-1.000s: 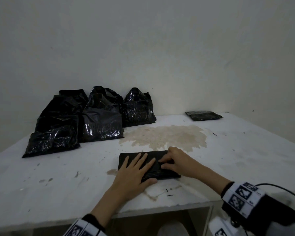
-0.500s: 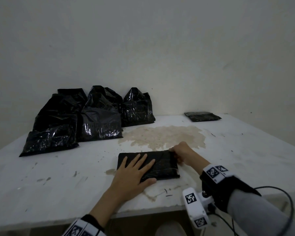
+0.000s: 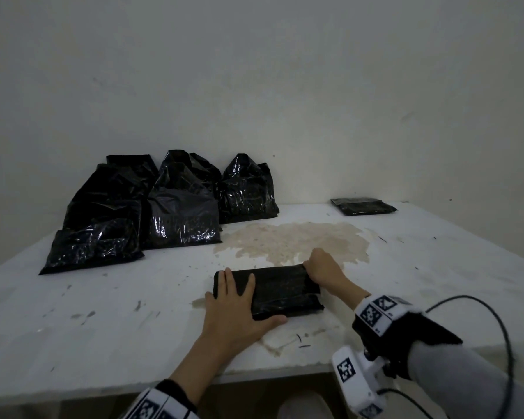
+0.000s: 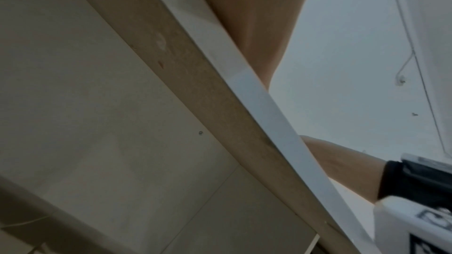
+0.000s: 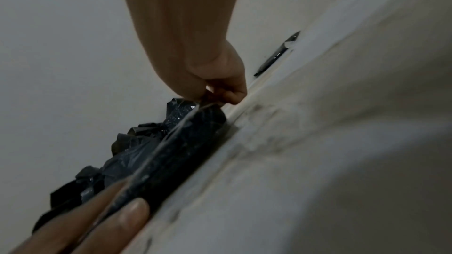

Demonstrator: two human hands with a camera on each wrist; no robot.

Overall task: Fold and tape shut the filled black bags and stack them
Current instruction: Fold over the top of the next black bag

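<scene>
A folded black bag (image 3: 285,293) lies flat near the front of the white table (image 3: 436,267). My left hand (image 3: 235,300) presses flat on its left half with fingers spread. My right hand (image 3: 321,269) is at the bag's far right corner, fingers curled. In the right wrist view the right hand (image 5: 215,94) pinches that end of the bag (image 5: 176,154). A thin pale line runs along the bag's top from the pinch; I cannot tell whether it is tape. The fingers (image 5: 122,217) of my left hand show at the lower left. The left wrist view shows only my forearm and the table's edge (image 4: 269,113).
Several filled, unfolded black bags (image 3: 179,213) lean against the wall at the back left. One flat folded bag (image 3: 363,206) lies at the back right. A brown stain (image 3: 294,243) marks the tabletop behind the bag I hold. A cable (image 3: 493,316) loops from my right wrist.
My right hand has moved from the top middle of the bag to its far right corner and now pinches it. My left hand stays pressed on the bag, slightly further left.
</scene>
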